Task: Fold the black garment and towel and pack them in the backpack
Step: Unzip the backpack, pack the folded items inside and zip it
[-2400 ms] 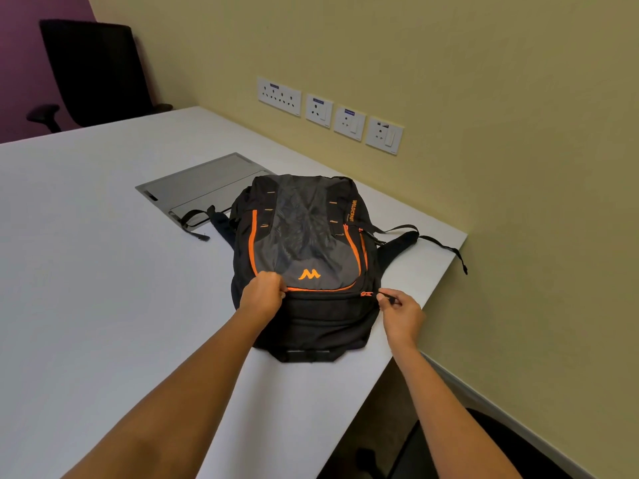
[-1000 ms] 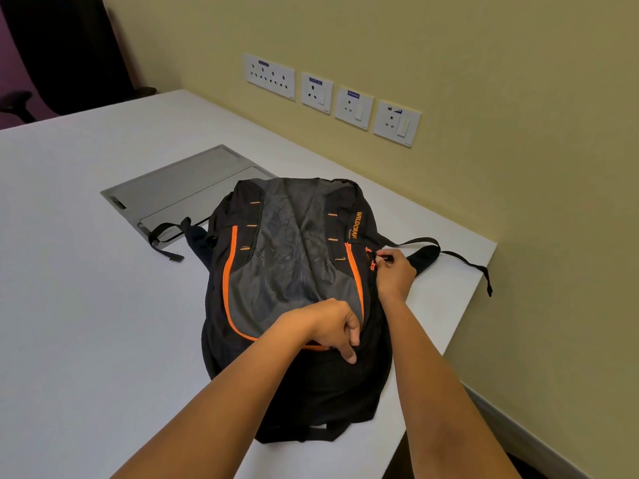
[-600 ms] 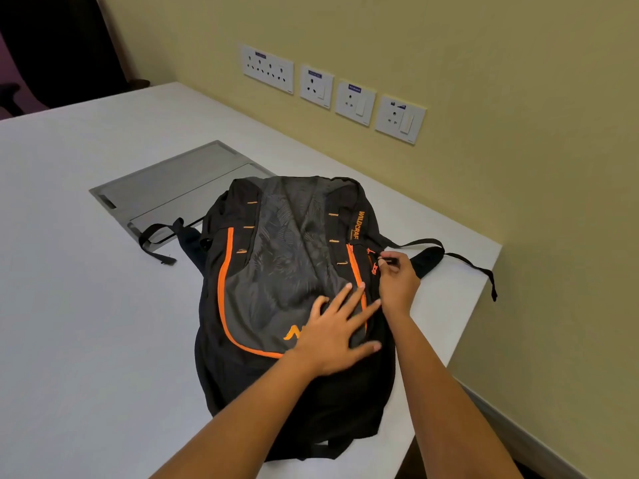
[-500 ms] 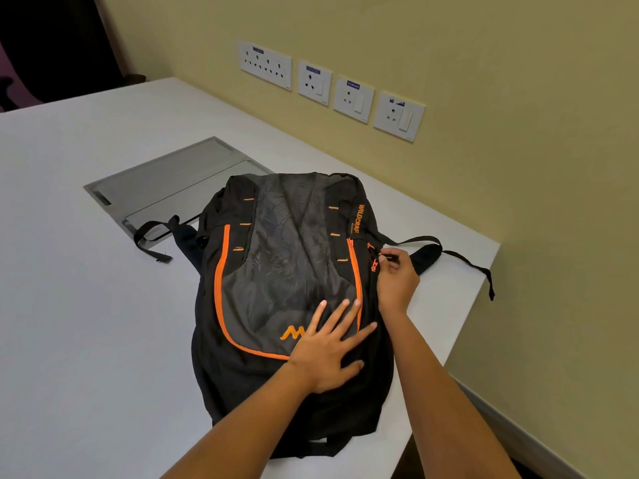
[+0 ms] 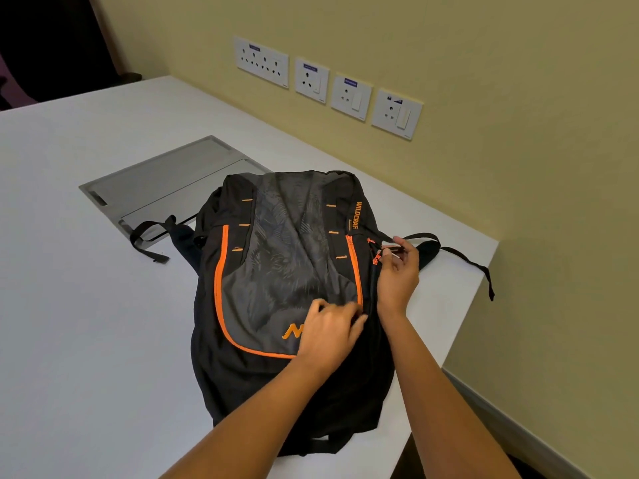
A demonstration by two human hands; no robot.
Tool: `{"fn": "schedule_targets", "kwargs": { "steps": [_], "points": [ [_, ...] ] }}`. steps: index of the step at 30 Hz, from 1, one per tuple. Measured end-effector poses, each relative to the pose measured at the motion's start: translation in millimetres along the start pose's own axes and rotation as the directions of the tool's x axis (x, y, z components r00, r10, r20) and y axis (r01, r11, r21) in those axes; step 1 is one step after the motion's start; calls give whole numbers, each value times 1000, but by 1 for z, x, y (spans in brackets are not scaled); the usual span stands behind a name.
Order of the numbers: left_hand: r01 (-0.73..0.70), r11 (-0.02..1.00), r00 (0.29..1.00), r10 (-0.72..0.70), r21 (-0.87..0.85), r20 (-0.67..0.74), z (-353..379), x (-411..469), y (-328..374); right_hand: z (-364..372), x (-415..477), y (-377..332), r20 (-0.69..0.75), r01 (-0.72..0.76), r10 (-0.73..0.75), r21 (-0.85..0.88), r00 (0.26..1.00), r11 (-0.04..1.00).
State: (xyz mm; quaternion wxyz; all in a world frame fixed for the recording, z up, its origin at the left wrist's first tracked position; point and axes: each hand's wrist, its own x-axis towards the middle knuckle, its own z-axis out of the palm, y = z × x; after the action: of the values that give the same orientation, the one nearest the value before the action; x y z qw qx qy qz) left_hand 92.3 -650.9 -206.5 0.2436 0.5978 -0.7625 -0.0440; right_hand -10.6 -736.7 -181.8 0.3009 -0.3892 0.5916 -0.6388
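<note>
1. Backpack [image 5: 287, 288] lies flat, front panel up, on the white bench [image 5: 86, 305], close to its right edge and the wall. Black garment and towel: neither in view. They may be inside; cannot tell.
2. Handling (judgement): soft cloth shell, no stiff frame apparent, so it sags where pressed. Probably light. It is likely to slide on the smooth bench, so it needs bracing whenever a zip is drawn.
3. Best holds (judgement): the zipper pull [image 5: 392, 250] for the side zip, and the cloth just beside the zip track for bracing.
4. Right hand [image 5: 397, 271] pinches the zipper pull between thumb and finger, on the backpack's right flank.
5. Left hand [image 5: 328, 335] rests on the front panel near the orange seam, fingers bent. Blur hides whether they pinch cloth.
6. One strap [image 5: 463, 261] trails over the bench edge and could snag.
7. Grey hatch [image 5: 166, 181] sits behind the backpack, with sockets [image 5: 328, 84] above it.
</note>
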Motion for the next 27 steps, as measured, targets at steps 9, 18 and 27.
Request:
{"fn": "schedule_targets", "kwargs": {
  "steps": [9,18,27],
  "points": [
    [323,946,908,-322,42,267,-25,66,27,-16,-3,-13,157,-11,-5,99,988,995],
    [287,952,896,-305,102,323,-32,67,25,0,26,-12,75,-81,88,-95,993,992],
    [201,967,885,-247,155,395,-31,63,15,21,38,-8,61,-124,144,-261,988,957]
  ]
}}
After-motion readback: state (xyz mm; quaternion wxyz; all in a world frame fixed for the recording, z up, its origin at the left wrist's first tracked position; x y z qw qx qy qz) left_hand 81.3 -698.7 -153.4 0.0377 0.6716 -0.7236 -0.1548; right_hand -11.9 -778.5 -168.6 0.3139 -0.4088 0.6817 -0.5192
